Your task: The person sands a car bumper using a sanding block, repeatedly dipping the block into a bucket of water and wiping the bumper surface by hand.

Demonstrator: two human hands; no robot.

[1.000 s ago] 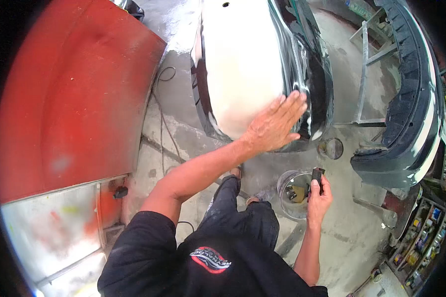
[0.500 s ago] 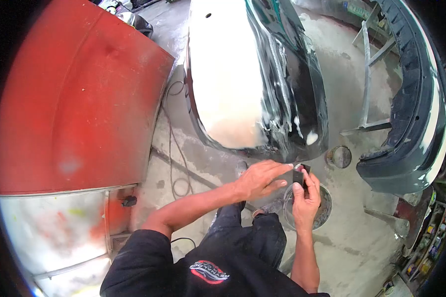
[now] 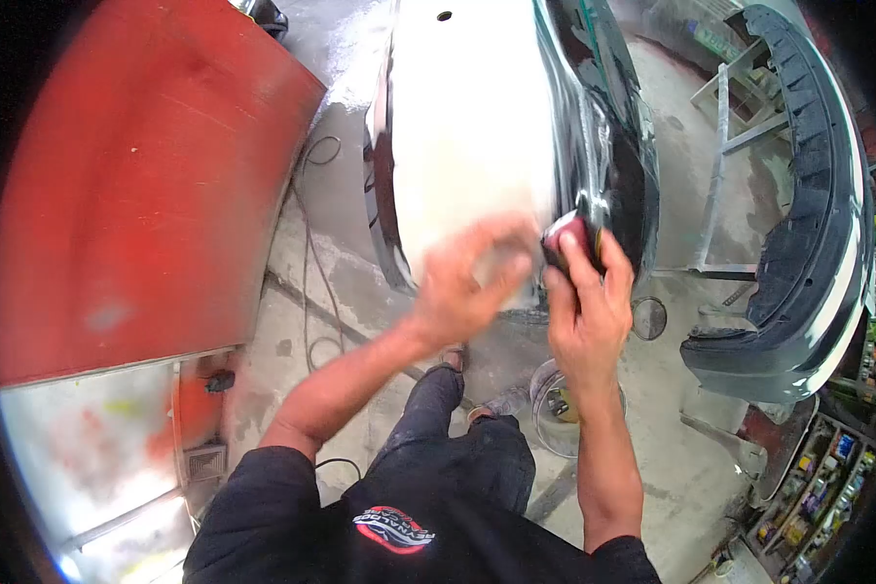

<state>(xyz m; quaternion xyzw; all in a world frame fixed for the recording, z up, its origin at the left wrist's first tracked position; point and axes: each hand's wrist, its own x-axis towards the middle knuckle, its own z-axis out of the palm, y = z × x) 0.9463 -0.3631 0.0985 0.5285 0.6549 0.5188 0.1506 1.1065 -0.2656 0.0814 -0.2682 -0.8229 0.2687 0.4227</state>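
Observation:
My right hand (image 3: 592,311) grips a small sanding block (image 3: 568,232), maroon on top with dark sandpaper around it. Fingers and thumb hold it from both sides over the near end of a white and black car bumper (image 3: 467,127). Whether the block touches the surface, I cannot tell. My left hand (image 3: 472,277), smeared by motion, is above the white part just left of the block. Its thumb stands apart from the curved fingers, and nothing shows in it. Wet-looking whitish streaks run along the bumper's black side.
A large red panel (image 3: 156,195) stands on the left, with a thin hose (image 3: 307,234) on the floor beside it. Below my right wrist is a bucket (image 3: 540,428). Another bumper (image 3: 827,243) rests on a metal stand (image 3: 718,175) at right, above a bin of small items (image 3: 818,496).
Both hands have moved up from above the bucket to the bumper's near end, the block staying in my right hand. The view has shifted, and the bucket is more exposed.

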